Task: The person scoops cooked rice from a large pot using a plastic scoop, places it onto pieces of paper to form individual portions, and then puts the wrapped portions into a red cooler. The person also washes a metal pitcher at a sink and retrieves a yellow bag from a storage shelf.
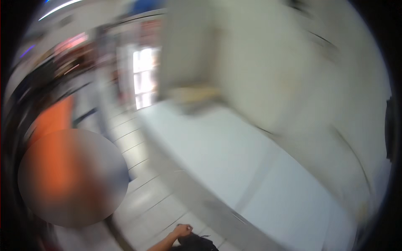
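At the bottom edge of the head view, my left hand (183, 230) has its fingers curled in, at the end of a bare forearm that enters from the lower left. Right beside it is a black cloth-like thing (196, 243), perhaps clothing or a bag. Blur hides whether the fingers grip it. My right hand is out of view. To the right of the hand stretches a long white tabletop (216, 150), set apart from the hand by its grey front side (204, 191).
A blurred yellowish object (196, 94) rests at the table's far end. A pale wall (267, 72) runs along its right side. White floor tiles (138, 150) lie to the left, near an orange thing (56, 116) partly masked by a blurred disc. Beyond is a bright glazed opening (144, 78).
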{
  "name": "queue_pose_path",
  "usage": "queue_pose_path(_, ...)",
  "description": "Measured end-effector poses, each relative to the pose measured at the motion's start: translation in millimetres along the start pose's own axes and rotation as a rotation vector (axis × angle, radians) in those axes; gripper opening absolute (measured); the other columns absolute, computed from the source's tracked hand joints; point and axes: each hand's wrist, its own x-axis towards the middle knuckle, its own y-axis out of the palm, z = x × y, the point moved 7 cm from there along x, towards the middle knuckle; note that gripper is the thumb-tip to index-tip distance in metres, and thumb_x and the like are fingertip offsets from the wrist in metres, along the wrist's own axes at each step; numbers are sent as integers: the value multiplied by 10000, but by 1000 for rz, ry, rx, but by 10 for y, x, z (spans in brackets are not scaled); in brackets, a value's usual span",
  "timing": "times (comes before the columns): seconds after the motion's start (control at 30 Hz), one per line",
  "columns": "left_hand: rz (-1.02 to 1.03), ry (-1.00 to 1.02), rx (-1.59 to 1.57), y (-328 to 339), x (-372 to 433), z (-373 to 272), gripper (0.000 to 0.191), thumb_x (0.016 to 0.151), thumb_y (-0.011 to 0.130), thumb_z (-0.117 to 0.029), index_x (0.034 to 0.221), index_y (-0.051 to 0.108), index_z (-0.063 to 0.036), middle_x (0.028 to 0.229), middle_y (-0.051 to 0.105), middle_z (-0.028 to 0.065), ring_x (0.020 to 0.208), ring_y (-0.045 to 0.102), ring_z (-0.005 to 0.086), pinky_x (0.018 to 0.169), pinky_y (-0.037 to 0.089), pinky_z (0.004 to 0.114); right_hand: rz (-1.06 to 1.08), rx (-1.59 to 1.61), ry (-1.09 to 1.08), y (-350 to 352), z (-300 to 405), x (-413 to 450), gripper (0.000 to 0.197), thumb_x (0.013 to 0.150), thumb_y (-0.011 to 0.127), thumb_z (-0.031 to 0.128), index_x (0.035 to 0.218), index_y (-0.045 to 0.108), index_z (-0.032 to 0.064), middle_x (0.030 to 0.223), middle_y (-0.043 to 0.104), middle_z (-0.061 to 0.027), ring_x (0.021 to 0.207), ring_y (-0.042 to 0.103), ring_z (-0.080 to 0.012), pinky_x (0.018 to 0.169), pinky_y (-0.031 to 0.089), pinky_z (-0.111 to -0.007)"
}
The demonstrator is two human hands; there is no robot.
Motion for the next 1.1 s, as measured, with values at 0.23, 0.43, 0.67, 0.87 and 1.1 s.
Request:
queue_pose_path(0.23,-636,-1080,-468,-1004,-3586,3067,356,847,554,-303,1000,698,-15,973,698,220,947,684,346,811,549,446,732,-622,67,2220,4498,1258,454,941,552,401,1280,572,99,1023,698,-115,939,671,-250,841,527,-402)
queue_pose_path(0.43,-1080,-1067,-1183,-1566,-3363,4169,276,894,588,-272,911,728,-35,828,711,106,742,689,173,632,550,327,612,-351,-269,4823,6466,1720,451,995,456,371,1307,537,56,1185,647,-152,1134,609,-265,934,496,-412)
queue_pose_path(0.67,-1116,-747,-729,-5845,-2158,5099,334,875,577,-300,1089,681,-67,1023,695,186,1019,650,357,899,497,410,253,-513,-518,6235,6737,2666,274,886,575,223,998,699,6,933,708,-128,866,666,-234,819,519,-345)
queue_pose_path(0.87,-1115,-433,-545,-9362,-1335,5358,288,906,564,-268,1079,682,-71,973,708,162,932,679,329,826,521,382,161,-563,-262,7061,8168,2944,250,844,597,213,882,724,1,835,709,-139,747,667,-225,736,542,-355)
queue_pose_path(1.1,-898,-966,-370,-9656,-1553,7358,395,851,546,-409,1047,711,-108,1087,679,182,1045,634,375,933,494,440,153,-111,-37,8825,10399,4524,255,867,555,201,1021,671,36,796,698,-116,659,665,-210,518,519,-351)
